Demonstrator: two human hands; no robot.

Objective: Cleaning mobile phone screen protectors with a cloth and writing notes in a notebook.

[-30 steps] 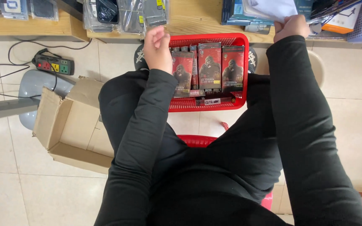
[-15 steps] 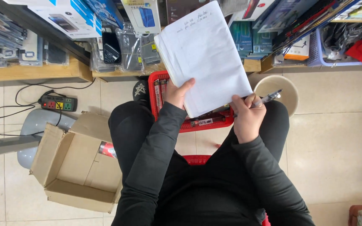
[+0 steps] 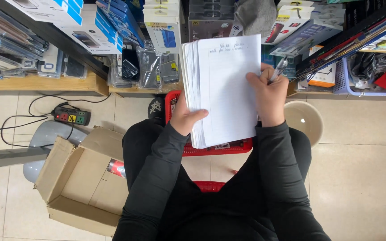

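The notepad (image 3: 228, 89) has white, faintly lined pages. The pen (image 3: 279, 70) is silvery and clear. Both sleeves (image 3: 157, 178) are black. The basket (image 3: 215, 148) under the pad is red, the cardboard box (image 3: 74, 178) plain brown, the power strip (image 3: 71, 117) dark with red and green sockets, and the floor (image 3: 358, 178) has cream tiles.

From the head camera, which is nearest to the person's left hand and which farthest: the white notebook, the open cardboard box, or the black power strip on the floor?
1. White notebook: gripped at its lower edge by the left hand.
2. Open cardboard box: on the floor, below and left of that hand.
3. Black power strip: on the tiles by the wooden shelf, farthest left.
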